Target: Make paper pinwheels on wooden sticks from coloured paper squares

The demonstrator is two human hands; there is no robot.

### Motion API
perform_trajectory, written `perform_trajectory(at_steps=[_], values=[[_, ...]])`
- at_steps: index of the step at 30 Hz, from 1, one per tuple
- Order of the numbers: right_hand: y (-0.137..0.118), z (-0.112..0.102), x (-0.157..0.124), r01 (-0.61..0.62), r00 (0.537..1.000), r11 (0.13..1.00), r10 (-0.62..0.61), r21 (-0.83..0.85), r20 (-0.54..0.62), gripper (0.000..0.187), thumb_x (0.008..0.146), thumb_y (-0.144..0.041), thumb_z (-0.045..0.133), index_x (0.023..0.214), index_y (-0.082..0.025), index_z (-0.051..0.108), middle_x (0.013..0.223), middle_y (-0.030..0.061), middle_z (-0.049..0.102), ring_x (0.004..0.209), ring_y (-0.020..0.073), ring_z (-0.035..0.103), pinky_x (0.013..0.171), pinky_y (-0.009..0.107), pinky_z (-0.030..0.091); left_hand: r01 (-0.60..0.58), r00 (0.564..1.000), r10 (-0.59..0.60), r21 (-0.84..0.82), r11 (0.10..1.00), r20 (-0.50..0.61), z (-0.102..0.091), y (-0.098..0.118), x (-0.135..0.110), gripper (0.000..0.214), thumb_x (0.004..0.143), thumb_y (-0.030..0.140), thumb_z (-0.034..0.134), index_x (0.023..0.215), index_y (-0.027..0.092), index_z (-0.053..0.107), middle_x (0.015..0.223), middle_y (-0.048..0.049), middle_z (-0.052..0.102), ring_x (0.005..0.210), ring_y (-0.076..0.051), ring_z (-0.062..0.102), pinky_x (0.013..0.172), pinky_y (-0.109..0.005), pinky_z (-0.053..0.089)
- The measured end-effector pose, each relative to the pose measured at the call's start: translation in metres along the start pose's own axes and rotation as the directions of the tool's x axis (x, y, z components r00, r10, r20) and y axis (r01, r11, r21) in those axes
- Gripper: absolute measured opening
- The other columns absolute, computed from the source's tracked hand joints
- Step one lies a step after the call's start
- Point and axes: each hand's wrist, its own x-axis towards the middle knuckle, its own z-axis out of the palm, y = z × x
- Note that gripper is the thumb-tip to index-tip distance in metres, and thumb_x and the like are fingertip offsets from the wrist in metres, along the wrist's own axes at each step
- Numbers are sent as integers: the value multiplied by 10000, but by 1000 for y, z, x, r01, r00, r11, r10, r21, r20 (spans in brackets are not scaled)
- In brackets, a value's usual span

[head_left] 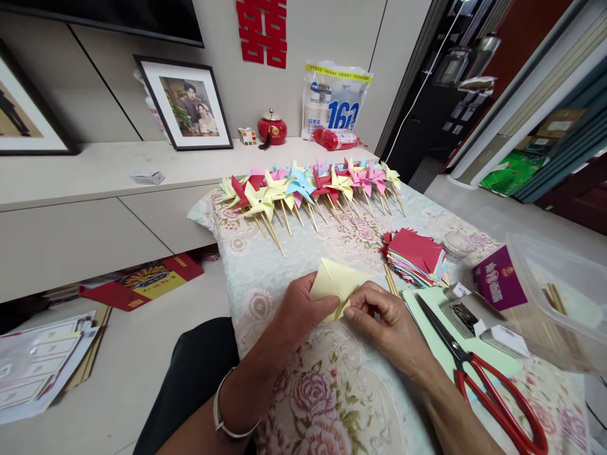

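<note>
A pale yellow sheet of paper [334, 279] is held above the flowered tablecloth, one corner bent inward. My left hand [306, 306] grips its left side, the thumb pressed on the paper's face. At the lower right edge, my right hand [379, 313] pinches the paper between thumb and fingers. Beyond the hands lie several finished paper pinwheels [301, 184] on wooden sticks, in yellow, red, blue and pink. To the right sits a stack of cut coloured paper [417, 253] with a red sheet on top. Red-handled scissors [462, 354] rest on pale green paper beside my right forearm.
A clear plastic tub [559, 297] with wooden sticks stands at the right. Near it are a small open box of dark pieces [465, 316] and a round clear container [458, 245]. Behind the table runs a white cabinet [184, 170] with a framed photo [187, 104].
</note>
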Motion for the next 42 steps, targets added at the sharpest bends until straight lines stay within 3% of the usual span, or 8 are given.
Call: perform_trajectory(at_steps=[12, 20, 34, 42], values=[[-2, 2, 1, -167, 986, 984, 168, 68, -10, 232, 795, -354, 672, 648, -192, 596, 667, -9, 520, 617, 137, 438, 555, 264, 320, 19, 1000, -21, 74, 997, 15, 4, 5, -5, 103, 640, 221, 673, 715, 152, 689, 579, 24, 602, 538, -119, 468, 498, -228, 329], [1, 2, 1, -179, 984, 983, 179, 41, -13, 211, 785, -324, 683, 638, -192, 610, 654, -6, 553, 612, 137, 444, 551, 258, 322, 49, 992, -54, 49, 998, 116, 3, -1, -2, 107, 653, 253, 646, 702, 166, 684, 613, 8, 609, 544, -133, 460, 528, -254, 325], [-2, 2, 2, -179, 984, 984, 178, -14, -19, 232, 783, -302, 670, 604, -196, 566, 622, -27, 496, 577, 124, 406, 532, 263, 285, 55, 991, -64, 74, 996, 120, 5, -1, -3, 116, 663, 292, 631, 653, 186, 586, 593, 8, 550, 542, -130, 417, 526, -269, 290], [1, 3, 1, -190, 982, 982, 190, -16, 0, 252, 807, -338, 647, 624, -185, 567, 641, -26, 491, 585, 118, 408, 538, 259, 283, 37, 993, -51, 128, 991, 110, 3, -7, -1, 134, 677, 262, 625, 761, 158, 635, 646, 15, 579, 567, -120, 447, 534, -251, 316]])
